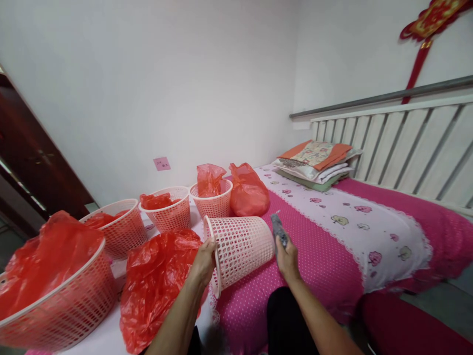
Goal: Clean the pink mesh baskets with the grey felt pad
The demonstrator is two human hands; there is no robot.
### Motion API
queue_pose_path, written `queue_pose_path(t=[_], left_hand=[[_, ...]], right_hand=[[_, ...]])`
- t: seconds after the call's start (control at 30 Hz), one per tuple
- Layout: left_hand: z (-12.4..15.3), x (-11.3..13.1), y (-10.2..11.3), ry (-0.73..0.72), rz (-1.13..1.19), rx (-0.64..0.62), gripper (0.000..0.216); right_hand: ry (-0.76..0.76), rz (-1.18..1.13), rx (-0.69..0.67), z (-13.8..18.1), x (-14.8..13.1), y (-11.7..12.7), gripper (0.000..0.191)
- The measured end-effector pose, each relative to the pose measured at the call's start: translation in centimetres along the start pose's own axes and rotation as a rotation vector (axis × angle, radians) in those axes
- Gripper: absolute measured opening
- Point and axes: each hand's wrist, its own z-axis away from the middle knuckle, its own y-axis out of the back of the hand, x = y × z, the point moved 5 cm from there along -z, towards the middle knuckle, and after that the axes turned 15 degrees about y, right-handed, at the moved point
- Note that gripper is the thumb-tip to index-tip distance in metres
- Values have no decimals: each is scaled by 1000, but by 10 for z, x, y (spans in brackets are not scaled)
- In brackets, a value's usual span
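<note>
At far left, a large pink mesh basket [62,301] sits lined with a red plastic bag [44,261]. Behind it stand three smaller pink mesh baskets in a row: the first [120,231], the second [168,213] and the third [214,202], each holding a red bag. A loose red plastic bag [155,286] lies crumpled on the bed edge, just left of the left forearm. The left hand [203,264] grips the rim of an empty pink mesh basket [240,249]; fingers curl over the rim, thumb outside. This basket lies tipped on its side on the pink polka-dot bedsheet [318,256], its open mouth facing left toward the hand, its base pointing right. Behind it, a filled red bag [248,192] rests beside the third basket. The right hand [287,259] is closed around a grey folded cloth-like item [279,229], which projects upward from the fist; its exact nature cannot be told. This hand sits just right of the tipped basket, apart from it. Further right, a floral white coverlet [354,227] spreads over the bed, folded bedding [318,165] is stacked by the slatted headboard [406,148], and a red knot ornament [428,29] hangs on the wall.
</note>
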Motion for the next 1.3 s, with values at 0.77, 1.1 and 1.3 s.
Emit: queue_pose_path(t=[0.77,1.1,1.3], left_hand=[[-8,-3,3,91,38,-31,23],[-13,4,19,47,102,44,9],[-17,4,17,67,23,30,17]], right_hand=[[404,111,-424,21,-96,-116,51],[524,-2,-668,68,-162,-119,62],[592,15,-688,90,-151,-106,68]])
